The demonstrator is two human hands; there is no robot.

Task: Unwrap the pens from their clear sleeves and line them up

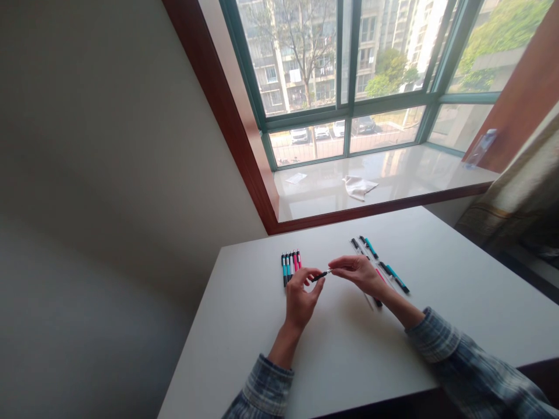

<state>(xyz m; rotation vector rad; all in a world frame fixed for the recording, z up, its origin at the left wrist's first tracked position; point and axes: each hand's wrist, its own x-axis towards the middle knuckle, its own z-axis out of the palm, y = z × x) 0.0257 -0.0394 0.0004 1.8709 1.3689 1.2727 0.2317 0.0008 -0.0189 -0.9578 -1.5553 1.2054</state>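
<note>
Daylight comes through a green-framed window, with buildings, trees and parked cars outside. On its pale sill lie a crumpled white cloth and a flat scrap of paper; a clear bottle stands tilted in view at the right end, near a light curtain. Below the sill, you work over a white table, both sleeves in blue-grey plaid.

Your left hand is raised over the table, thumb and forefinger nearly together, pinching a black pen part between them. It slants up towards your right hand, whose thumb and fingertips are drawn together on the small bright tip at its end; you cannot tell from here whether that tip is a separate piece.

Just beyond your left hand, a row of pens lies side by side, teal, dark and red, partly hidden by your fingers. Around and beyond your right wrist lie loose pieces: a teal barrel at the far side, another teal piece nearer you, and a red piece partly covered by your forearm.
</note>
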